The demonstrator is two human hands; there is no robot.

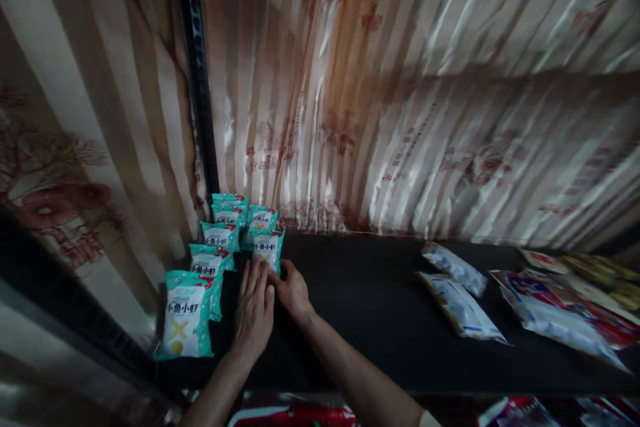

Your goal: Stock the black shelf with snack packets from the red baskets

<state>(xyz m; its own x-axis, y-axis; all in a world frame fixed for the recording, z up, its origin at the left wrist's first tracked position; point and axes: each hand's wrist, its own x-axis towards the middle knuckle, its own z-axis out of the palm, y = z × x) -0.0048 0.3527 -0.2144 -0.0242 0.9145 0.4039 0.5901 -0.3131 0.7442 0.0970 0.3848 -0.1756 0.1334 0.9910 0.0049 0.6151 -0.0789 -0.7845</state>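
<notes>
Two rows of teal-and-white snack bags stand upright at the left end of the black shelf (pixel 350 320). My left hand (pixel 254 310) lies with fingers stretched out against the lower front of the foremost snack bag (pixel 267 245) in the shorter, right-hand row. At that bag's lower right corner, my right hand (pixel 294 290) has its fingers bent round the edge. Behind it stands another teal bag (pixel 263 219). The longer row runs beside my left hand, with its front bag (pixel 185 313) nearest me.
Silvery packets (pixel 463 307) lie flat on the right part of the shelf, near red-and-white packages (pixel 565 310). A dark metal upright (pixel 200 73) rises behind the teal bags. Patterned curtain (pixel 340 93) hangs along the back. Red packages (pixel 300 415) show below the shelf's front edge.
</notes>
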